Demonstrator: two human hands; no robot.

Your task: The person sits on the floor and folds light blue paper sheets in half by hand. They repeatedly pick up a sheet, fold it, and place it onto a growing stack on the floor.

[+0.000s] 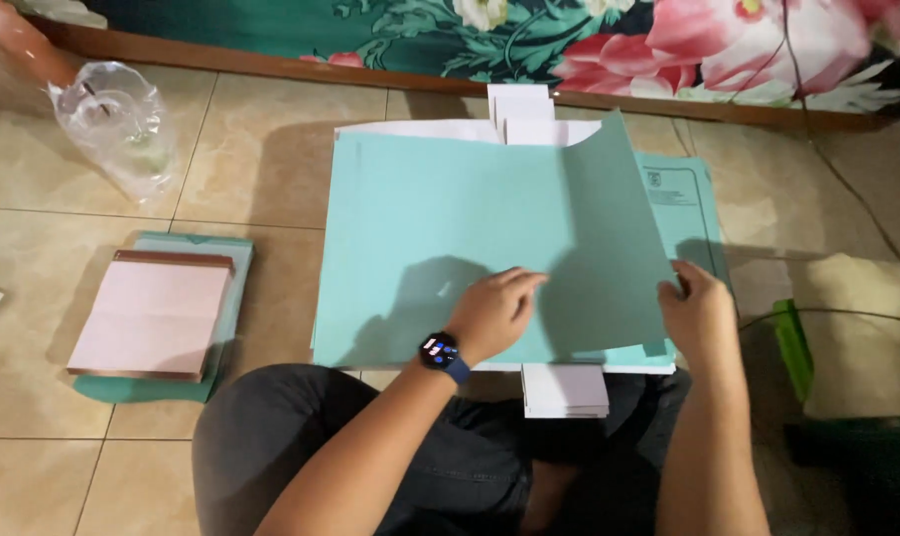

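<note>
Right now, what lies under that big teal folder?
Under the teal folder, white paper edges and white slips poke out, plus another teal folder. The rest is covered.

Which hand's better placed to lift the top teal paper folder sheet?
Probably right. The right hand already pinches the top teal paper folder sheet at its right edge; the left hand, wearing a wristwatch, lies flat on it.

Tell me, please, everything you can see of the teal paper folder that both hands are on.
The teal folder is a large sheet of thin matte card, lying flat on the tiled floor before the seated person's knees. Its top right corner rises to a point. White sheets show past its upper edge, and another teal folder lies under its right side. The left hand, a watch on its wrist, rests flat on it; the right hand grips its right edge.
</note>
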